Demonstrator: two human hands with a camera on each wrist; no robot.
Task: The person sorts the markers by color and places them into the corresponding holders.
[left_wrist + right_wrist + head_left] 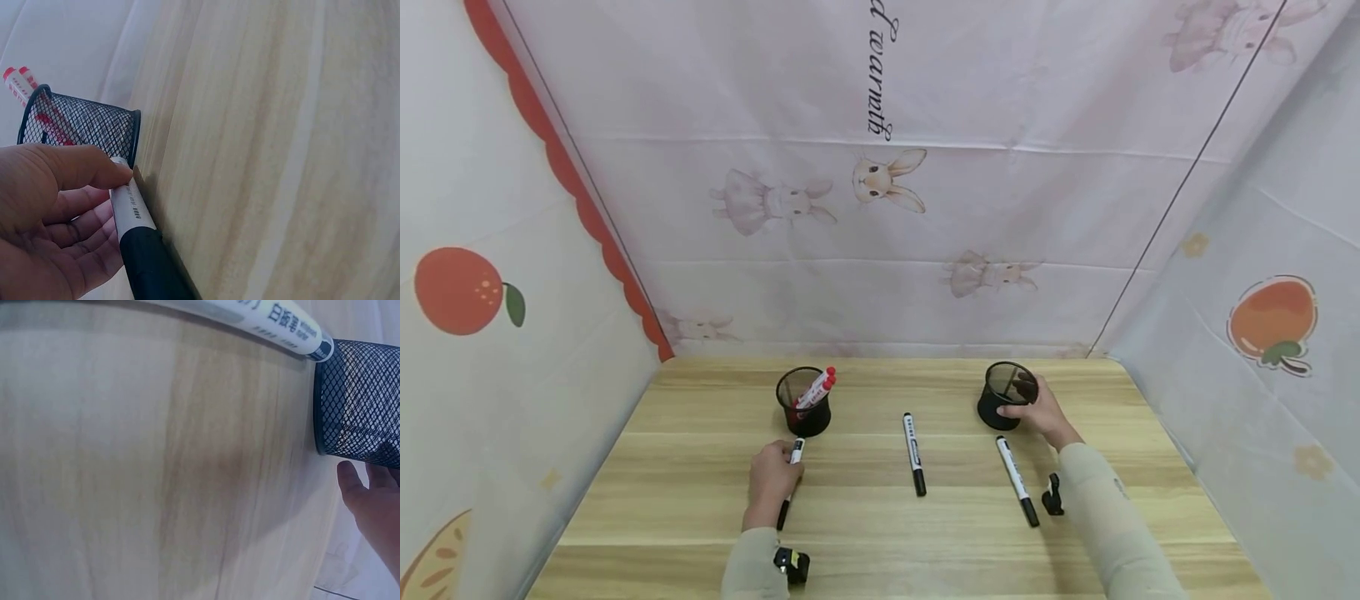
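My left hand (772, 477) pinches a black-capped white whiteboard marker (134, 209) between thumb and fingers, at the left of the table. Just beyond it stands a black mesh pen holder (809, 419) with red-capped markers (817, 389) leaning inside. At the right, my right hand (1039, 412) grips the side of a second mesh pen holder (996, 412), thumb at the front; its other fingers are partly hidden by the mesh. A whiteboard marker (1017, 479) lies in front of this holder, and another marker (913, 452) lies midway between the hands.
The wooden table (865, 533) meets a printed fabric wall (880, 308) at its back edge. Fabric sides rise at left and right. Small black devices sit by the left wrist (792, 565) and the right wrist (1053, 495).
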